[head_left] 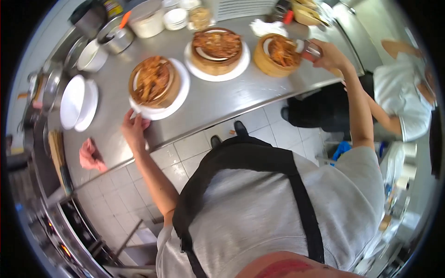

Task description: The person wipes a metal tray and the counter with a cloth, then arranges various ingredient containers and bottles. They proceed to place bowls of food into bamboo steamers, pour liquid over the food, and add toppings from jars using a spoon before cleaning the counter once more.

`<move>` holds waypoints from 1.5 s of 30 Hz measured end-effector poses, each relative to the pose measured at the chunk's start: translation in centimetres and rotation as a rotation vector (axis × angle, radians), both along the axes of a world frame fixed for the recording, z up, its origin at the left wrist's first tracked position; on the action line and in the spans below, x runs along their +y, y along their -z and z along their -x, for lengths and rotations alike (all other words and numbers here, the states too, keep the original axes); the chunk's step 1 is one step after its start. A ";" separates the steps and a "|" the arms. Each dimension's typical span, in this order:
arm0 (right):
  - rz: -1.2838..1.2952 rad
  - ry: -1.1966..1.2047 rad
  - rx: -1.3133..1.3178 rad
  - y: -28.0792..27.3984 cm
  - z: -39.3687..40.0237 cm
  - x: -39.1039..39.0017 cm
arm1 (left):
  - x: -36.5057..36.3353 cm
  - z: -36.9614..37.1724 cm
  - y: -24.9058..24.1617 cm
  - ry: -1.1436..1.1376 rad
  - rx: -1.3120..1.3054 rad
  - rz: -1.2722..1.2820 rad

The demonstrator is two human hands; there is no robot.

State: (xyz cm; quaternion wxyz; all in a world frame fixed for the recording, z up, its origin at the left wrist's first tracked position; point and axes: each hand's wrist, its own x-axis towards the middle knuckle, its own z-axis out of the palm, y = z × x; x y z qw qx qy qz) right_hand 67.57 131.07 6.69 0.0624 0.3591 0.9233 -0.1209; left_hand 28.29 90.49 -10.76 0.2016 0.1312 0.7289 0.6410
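Now | left hand [134,131] fingers pinching white plate [180,90] | right hand [330,56] fingers gripping metal cup [311,49]

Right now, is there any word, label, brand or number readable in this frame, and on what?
None can be read.
The bottle at the counter's far edge has a label, too small and blurred.
The steamers, plates, left hand and right hand show no text.

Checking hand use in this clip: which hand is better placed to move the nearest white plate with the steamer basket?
Left, probably. The left hand already touches the rim of that plate under the nearest steamer basket. The right hand is occupied, holding a metal tool at the far basket.
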 end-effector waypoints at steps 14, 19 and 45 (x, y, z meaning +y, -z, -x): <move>-0.372 -0.618 0.280 1.8 23.5 -12.6 | -2.3 -1.9 -3.1 -0.070 -0.066 0.004; -0.417 -0.725 0.230 0.5 25.4 -13.2 | -3.8 -1.9 -3.9 -0.064 -0.040 -0.019; 0.224 -0.022 1.329 -4.2 10.0 27.6 | 26.7 -12.4 -15.2 0.580 0.518 -0.024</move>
